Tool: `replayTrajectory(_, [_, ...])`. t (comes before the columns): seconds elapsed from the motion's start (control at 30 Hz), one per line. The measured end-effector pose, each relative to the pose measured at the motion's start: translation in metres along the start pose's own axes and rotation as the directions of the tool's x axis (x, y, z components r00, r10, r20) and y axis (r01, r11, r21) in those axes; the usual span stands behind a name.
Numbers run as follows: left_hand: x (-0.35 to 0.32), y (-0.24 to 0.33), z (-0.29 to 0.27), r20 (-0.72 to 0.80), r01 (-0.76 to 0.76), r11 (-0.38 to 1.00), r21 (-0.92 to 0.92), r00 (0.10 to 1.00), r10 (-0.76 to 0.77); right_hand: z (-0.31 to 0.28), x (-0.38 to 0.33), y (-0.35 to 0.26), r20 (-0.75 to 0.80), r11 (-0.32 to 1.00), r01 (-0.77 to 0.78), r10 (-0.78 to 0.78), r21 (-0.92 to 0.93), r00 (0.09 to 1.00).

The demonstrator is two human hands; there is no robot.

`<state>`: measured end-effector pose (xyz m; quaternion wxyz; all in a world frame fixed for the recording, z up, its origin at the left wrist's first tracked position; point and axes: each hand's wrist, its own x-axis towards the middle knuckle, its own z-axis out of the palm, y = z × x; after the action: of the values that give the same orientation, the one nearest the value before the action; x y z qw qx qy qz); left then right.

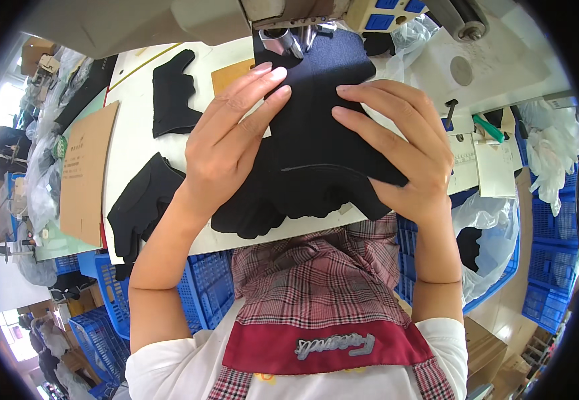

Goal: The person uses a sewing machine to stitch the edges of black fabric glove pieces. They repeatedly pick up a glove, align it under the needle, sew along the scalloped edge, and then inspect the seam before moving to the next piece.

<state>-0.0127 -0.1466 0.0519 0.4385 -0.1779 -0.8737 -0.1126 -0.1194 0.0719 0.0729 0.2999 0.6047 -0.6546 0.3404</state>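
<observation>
White table (136, 141), hands (219, 150) (413, 157) on black fabric (313, 137), sewing machine (143, 27) cropped

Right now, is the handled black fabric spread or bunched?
Spread: the fabric lies broad between left hand and right hand; underside hidden.

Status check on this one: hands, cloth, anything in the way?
Left hand and right hand on black cloth. Cloth's far end under machine. Loose pieces lie left; no obstruction visible.
</observation>
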Motion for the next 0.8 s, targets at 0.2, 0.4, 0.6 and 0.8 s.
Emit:
replayTrajectory(0.2, [0.002,-0.002,0.004,-0.032,0.009,1.000,0.030,0.999,-0.008,0.003,0.001,-0.005,0.020,0.989,0.011,-0.008,-0.147,1.000])
replayTrajectory(0.4, [0.008,-0.004,0.010,-0.079,0.034,0.999,0.036,0.996,-0.031,0.015,0.008,-0.011,0.048,0.960,-0.049,0.065,-0.275,0.997])
replayTrajectory(0.6, [0.011,-0.007,0.014,-0.119,0.044,0.997,0.069,0.992,-0.035,0.027,0.011,-0.006,-0.001,0.943,-0.041,0.043,-0.329,0.999])
replayTrajectory(0.8, [0.013,-0.006,0.018,-0.137,0.063,0.993,0.102,0.989,-0.049,0.032,0.011,0.003,-0.048,0.938,-0.027,0.011,-0.346,0.999])
